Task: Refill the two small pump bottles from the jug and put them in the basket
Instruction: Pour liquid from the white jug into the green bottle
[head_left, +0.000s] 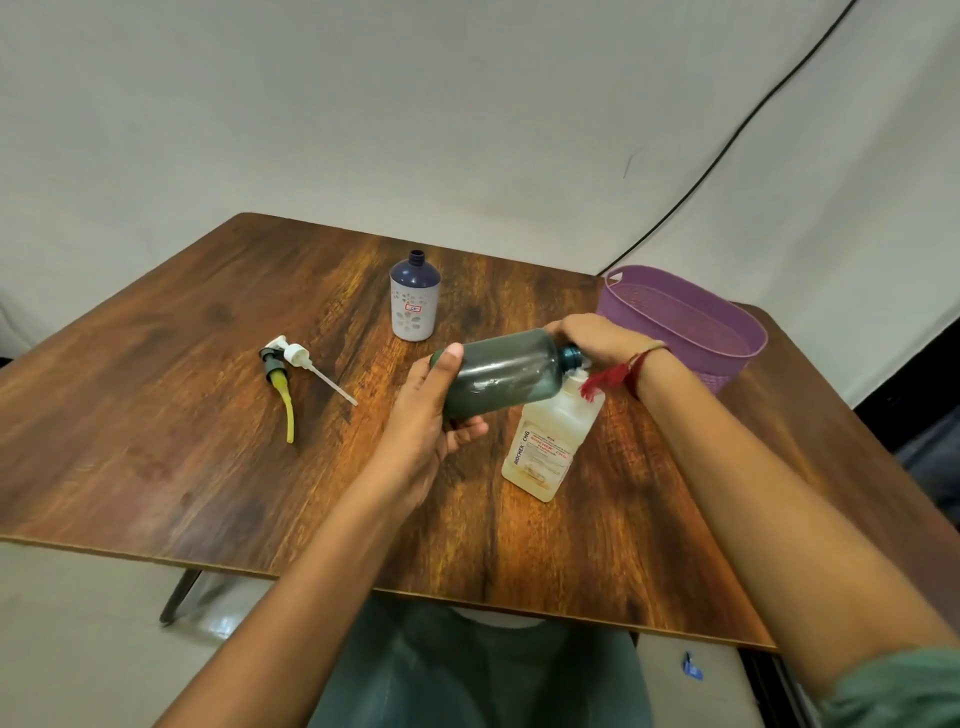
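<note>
Over jug, toward right edge of counter, you hold green bottle sideways: left grip curls round base, right grip wraps neck. Keep neck steady above jug mouth, tilt slowly, avoid spills. Basket sits at far right corner.

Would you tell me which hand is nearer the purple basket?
Right. The right hand is just beside the basket; the left hand grips the green bottle, farther off.

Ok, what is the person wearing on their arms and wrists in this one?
Both forearms are bare. The right wrist carries a red thread with a tassel and a thin band; a green sleeve shows higher up that arm.
</note>
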